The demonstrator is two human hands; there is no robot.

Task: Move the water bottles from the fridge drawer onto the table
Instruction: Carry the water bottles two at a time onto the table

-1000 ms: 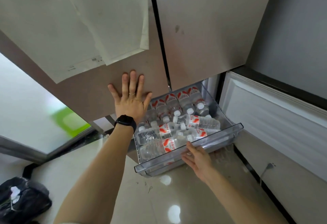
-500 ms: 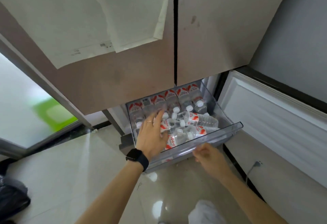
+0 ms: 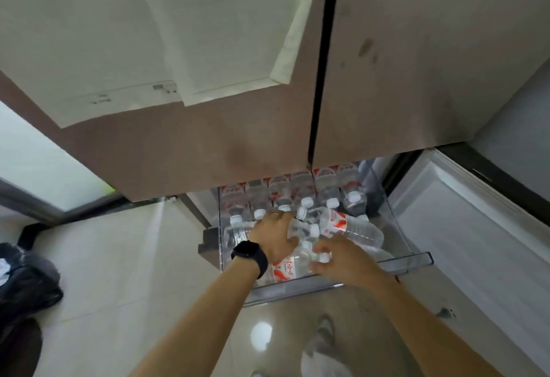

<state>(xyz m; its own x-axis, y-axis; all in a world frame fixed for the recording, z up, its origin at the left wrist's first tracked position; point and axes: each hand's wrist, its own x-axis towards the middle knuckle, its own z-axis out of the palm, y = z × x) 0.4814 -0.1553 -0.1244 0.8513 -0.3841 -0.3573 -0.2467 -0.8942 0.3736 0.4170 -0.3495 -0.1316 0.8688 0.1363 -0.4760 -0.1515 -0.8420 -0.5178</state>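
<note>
Now my left hand (image 3: 275, 239), lifted off the fridge door (image 3: 208, 153) a second ago, curls round a lying bottle (image 3: 299, 227) at nine o'clock in the fridge drawer (image 3: 410, 260), while my right hand (image 3: 342, 260) at six o'clock is too blurred to judge its grip, and the water bottles (image 3: 327, 189) all sit inside.

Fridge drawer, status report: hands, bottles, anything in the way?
Left hand gripping a lying bottle. Right hand at the front bottle, grip blurred. Drawer open, packed. Upper doors overhang the back row.
</note>
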